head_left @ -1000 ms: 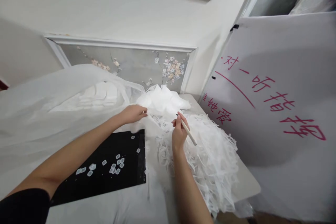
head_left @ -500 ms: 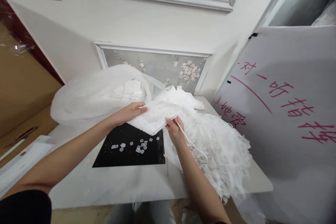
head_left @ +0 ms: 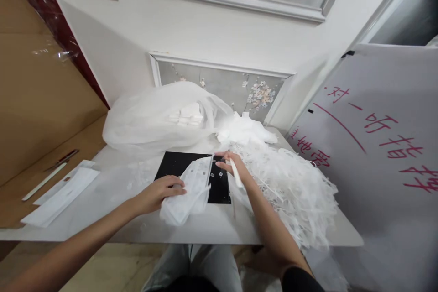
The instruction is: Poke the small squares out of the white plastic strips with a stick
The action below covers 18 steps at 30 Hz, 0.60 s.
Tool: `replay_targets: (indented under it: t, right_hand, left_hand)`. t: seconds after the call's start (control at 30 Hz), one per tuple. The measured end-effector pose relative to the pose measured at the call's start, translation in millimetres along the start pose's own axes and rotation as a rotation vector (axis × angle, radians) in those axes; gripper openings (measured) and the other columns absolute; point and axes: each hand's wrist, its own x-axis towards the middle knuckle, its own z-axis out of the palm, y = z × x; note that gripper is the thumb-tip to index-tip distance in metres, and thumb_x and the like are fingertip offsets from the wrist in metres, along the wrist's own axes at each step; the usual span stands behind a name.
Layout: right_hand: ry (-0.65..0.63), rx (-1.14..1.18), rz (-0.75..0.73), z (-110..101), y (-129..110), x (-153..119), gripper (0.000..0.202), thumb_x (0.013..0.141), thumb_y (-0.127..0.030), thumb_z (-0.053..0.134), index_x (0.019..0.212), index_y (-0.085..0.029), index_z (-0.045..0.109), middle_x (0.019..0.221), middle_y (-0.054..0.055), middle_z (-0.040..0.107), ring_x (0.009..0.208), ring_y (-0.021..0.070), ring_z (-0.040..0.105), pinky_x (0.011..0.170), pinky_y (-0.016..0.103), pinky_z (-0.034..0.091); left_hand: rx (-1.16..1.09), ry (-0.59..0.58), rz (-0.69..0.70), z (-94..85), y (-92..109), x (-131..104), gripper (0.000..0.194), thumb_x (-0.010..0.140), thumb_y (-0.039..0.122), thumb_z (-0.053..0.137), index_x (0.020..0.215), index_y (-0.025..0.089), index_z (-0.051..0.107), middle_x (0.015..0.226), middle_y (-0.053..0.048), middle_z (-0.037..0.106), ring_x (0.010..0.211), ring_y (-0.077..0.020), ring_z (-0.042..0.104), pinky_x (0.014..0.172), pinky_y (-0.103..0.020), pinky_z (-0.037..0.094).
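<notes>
A thin white fabric piece (head_left: 195, 180) lies partly over a black mat (head_left: 219, 191) in front of me, its lower end past the mat's near edge. My left hand (head_left: 164, 193) has its fingers curled on the fabric's left side. At the fabric's upper right edge is my right hand (head_left: 234, 166), with a flat white stick (head_left: 236, 174) held in it and pointing down toward the wrist. Index finger and thumb reach toward that edge. Small clear square pieces (head_left: 221, 174) sit on the mat beside it, and a few show on or through the fabric.
A heap of white straps (head_left: 294, 196) spreads over the right of the table. Behind it is a pile of white fabric (head_left: 246, 130); a translucent bag (head_left: 137, 118) with folded white pieces stands at the back. At left, another white stick (head_left: 44, 182) lies on cardboard near white strips (head_left: 61, 196).
The white fabric has come down from above the mat's far edge onto the mat, covering many small squares. My left hand moved lower and nearer. The view shifted left.
</notes>
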Motion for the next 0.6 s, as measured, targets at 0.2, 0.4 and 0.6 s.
replay_targets:
  t: [0.2,0.4,0.6]
  right_hand:
    - [-0.006,-0.889,0.077,-31,40,49,0.050,0.083,-0.024,0.067,0.132,-0.019,0.056,0.111,0.012,0.069,0.132,0.0294,0.047,0.105,0.044,0.037]
    - [0.062,-1.023,0.144,-58,56,87,0.047,0.090,-0.033,0.062,0.133,-0.015,0.052,0.122,0.017,0.064,0.125,0.0303,0.049,0.101,0.042,0.035]
    - [0.096,-1.061,0.189,-95,60,103,0.046,0.071,-0.045,0.083,0.102,-0.017,0.063,0.107,0.014,0.069,0.111,0.0289,0.055,0.094,0.037,0.037]
  left_hand:
    - [-0.132,0.121,-0.174,-15.8,1,-28,0.036,0.100,0.026,0.046,0.126,0.036,0.068,0.129,-0.005,0.067,0.118,-0.0233,0.063,0.101,-0.040,0.052]
    - [-0.261,0.364,-0.336,-33.7,3,-27,0.029,0.091,0.032,0.061,0.117,0.032,0.074,0.124,-0.004,0.070,0.112,-0.0262,0.066,0.099,-0.040,0.053]
    - [-0.407,0.716,-0.458,-62.2,2,-14,0.025,0.080,0.033,0.070,0.103,0.026,0.077,0.118,-0.004,0.072,0.112,-0.0292,0.064,0.103,-0.040,0.047]
